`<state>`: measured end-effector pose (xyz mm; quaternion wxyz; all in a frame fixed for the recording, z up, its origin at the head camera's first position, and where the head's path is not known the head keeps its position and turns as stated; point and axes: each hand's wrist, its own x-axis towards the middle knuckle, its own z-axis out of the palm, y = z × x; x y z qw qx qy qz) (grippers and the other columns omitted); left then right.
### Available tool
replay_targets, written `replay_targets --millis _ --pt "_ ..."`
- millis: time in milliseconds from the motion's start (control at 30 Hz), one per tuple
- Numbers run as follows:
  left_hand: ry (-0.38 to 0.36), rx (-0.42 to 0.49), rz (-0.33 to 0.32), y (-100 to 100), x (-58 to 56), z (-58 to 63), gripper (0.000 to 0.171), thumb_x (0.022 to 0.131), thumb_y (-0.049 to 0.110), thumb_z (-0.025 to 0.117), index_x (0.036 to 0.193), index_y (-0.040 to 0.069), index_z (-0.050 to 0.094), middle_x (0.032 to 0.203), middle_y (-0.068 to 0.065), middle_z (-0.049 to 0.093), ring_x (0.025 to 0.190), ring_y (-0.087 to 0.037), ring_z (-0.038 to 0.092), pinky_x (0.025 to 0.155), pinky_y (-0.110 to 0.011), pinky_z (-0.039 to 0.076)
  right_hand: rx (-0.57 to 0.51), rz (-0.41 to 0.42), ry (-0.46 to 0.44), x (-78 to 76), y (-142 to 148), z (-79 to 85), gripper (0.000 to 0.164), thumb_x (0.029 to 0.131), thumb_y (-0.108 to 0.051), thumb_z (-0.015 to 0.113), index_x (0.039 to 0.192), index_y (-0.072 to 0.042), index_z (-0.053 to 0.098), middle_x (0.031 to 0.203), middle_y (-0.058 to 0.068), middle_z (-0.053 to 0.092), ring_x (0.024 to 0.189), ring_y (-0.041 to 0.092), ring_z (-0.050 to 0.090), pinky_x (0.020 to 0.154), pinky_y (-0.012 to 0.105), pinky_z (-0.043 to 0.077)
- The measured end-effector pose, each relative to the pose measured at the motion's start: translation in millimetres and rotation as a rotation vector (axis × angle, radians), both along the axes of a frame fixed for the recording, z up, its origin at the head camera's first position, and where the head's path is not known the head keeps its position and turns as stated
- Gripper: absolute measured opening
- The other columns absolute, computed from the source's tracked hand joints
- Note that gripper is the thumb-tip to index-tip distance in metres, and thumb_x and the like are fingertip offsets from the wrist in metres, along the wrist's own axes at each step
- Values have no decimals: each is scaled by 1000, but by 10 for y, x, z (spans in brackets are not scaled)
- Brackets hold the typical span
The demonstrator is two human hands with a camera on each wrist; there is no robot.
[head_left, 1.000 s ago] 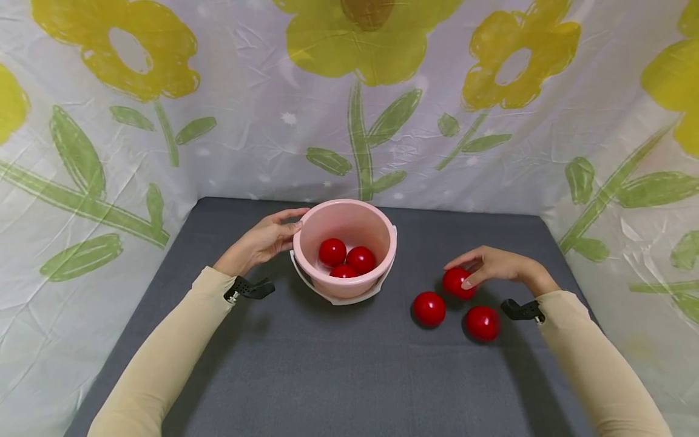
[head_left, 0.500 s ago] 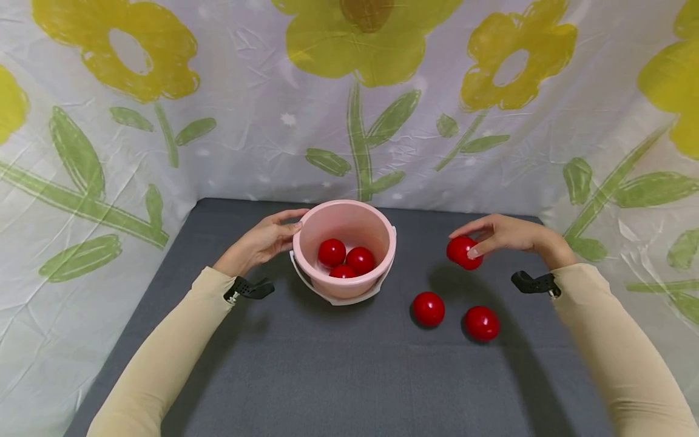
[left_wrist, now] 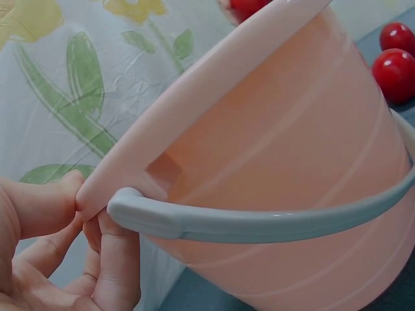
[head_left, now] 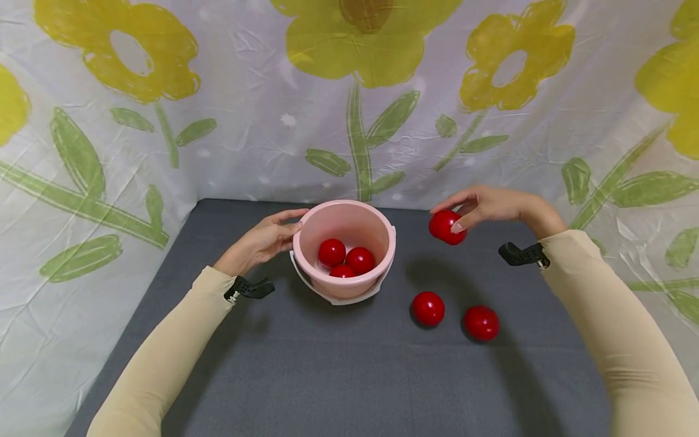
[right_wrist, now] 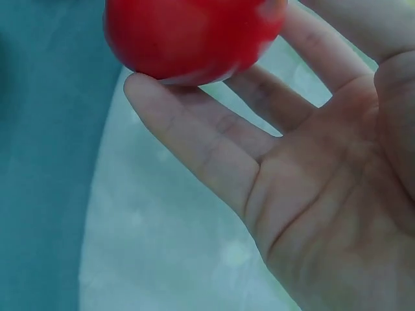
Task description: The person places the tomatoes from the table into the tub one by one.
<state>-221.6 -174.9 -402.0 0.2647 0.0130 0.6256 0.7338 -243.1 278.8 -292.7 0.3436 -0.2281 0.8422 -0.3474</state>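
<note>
A pink bucket (head_left: pixel 344 287) with a white handle (left_wrist: pixel 272 223) stands on the table, tilted slightly to my view. My left hand (head_left: pixel 261 241) pinches its rim on the left side, thumb and fingers on either side of the lip. Inside lie three glossy red balls (head_left: pixel 332 252). To the right of the bucket, my right hand (head_left: pixel 494 204) holds another red ball (head_left: pixel 445 226) above the table, gripped by the fingertips and thumb. In the right wrist view that ball (right_wrist: pixel 188 35) is partly cut off by the top edge.
Two more red balls, one nearer the bucket (head_left: pixel 428 309) and one farther right (head_left: pixel 481 323), lie on the dark grey tablecloth (head_left: pixel 327 376). A white curtain (head_left: pixel 246 121) with yellow flowers hangs behind and at both sides of the table.
My right hand has lifted the red ball off the table, raised it toward the back and lately moved it left. The left hand and the bucket stay put.
</note>
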Motion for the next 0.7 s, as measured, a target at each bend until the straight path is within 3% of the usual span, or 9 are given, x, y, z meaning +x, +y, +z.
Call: replay_targets --millis 367,700 --pt "-3 2 7 -5 7 0 55 102 10 52 154 14 35 123 0 62 92 -8 70 77 -24 60 41 19 53 -136 -500 266 50 90 -17 71 139 -16 59 134 10 62 113 25 62 89 35 58" --pt "11 -6 4 -19 -7 -33 54 102 12 53 153 15 37 120 3 64 90 -7 70 76 -23 60 26 89 60 -271 -913 350 52 89 -18 72 139 -16 58 136 9 59 115 27 62 90 40 59"
